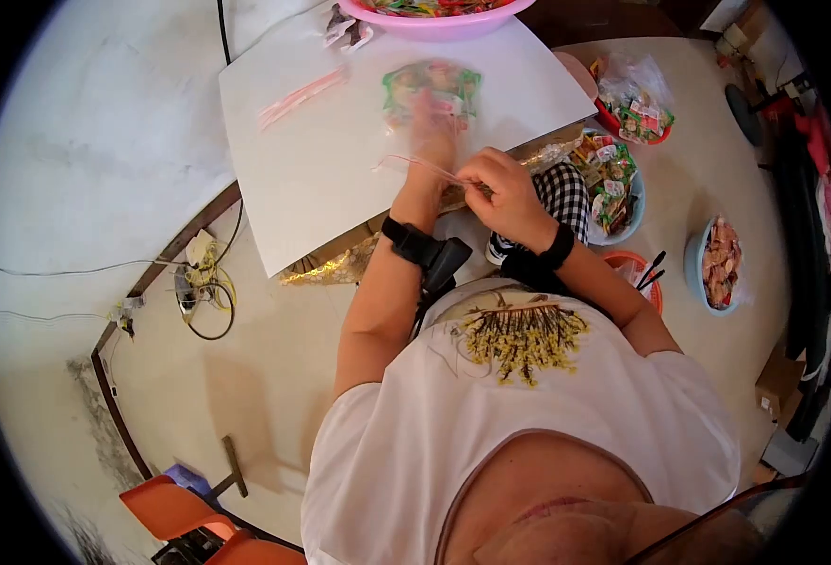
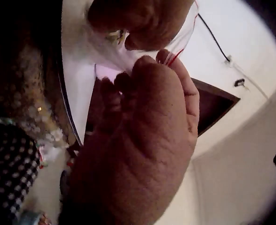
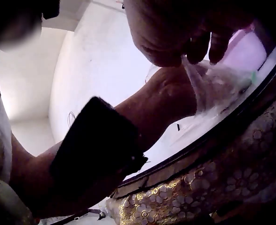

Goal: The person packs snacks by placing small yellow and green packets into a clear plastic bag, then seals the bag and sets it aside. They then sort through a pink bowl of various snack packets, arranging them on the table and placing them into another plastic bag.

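A clear zip bag (image 1: 392,127) with a red line along its rim lies on the white table (image 1: 274,179), green-and-red packets (image 1: 444,80) showing at its far end. My left hand (image 1: 431,132) reaches forward over those packets, blurred in the head view. In the right wrist view, clear film drapes over the left hand (image 3: 175,93). My right hand (image 1: 505,193) pinches the bag's rim beside the left wrist; in the right wrist view its fingers (image 3: 217,49) hold the film from above. The left wrist view shows the left hand's fingers (image 2: 149,70) bent close to the red-lined rim.
Red-striped clear bags (image 1: 304,97) lie at the table's left. A pink basin (image 1: 434,24) of small packets stands at the far edge. On the floor to the right are blue tubs (image 1: 640,212), a red basin (image 1: 662,138) and an orange basket (image 1: 656,297). Cables (image 1: 210,292) lie at left.
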`<act>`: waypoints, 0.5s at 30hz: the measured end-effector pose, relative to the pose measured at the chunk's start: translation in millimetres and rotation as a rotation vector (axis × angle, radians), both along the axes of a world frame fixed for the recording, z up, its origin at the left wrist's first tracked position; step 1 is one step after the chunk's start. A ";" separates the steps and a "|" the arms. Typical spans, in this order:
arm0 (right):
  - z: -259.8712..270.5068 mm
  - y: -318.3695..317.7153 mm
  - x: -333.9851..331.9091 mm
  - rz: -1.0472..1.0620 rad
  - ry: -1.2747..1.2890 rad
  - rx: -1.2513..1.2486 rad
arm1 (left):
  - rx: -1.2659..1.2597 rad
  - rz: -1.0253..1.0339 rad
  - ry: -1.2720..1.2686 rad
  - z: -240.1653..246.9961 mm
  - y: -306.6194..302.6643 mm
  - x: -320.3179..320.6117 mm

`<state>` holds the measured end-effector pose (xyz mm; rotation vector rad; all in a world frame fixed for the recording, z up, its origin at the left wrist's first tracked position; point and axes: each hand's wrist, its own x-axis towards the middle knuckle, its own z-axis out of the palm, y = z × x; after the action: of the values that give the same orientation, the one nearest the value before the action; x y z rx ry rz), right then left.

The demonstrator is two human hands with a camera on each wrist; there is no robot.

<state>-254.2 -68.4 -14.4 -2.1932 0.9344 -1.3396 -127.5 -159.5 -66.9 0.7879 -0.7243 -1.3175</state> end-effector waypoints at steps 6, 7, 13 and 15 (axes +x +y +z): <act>10.6 9.7 -1.1 -0.020 0.068 0.030 | -0.452 -0.035 -1.246 42.3 88.5 41.0; 9.1 10.2 -2.6 -0.021 0.082 0.017 | -0.474 -0.052 -1.308 50.7 103.4 47.0; 7.9 21.7 -6.8 -0.047 0.152 -0.025 | -0.451 -0.060 -1.579 78.0 148.2 90.7; 9.1 25.0 -9.3 -0.071 0.173 -0.084 | -0.497 0.055 -1.582 79.4 145.4 105.3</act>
<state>-263.4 -43.3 -5.3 -2.3914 1.0450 -1.2566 -22.2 -14.1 12.5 1.3368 -2.1142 -0.1623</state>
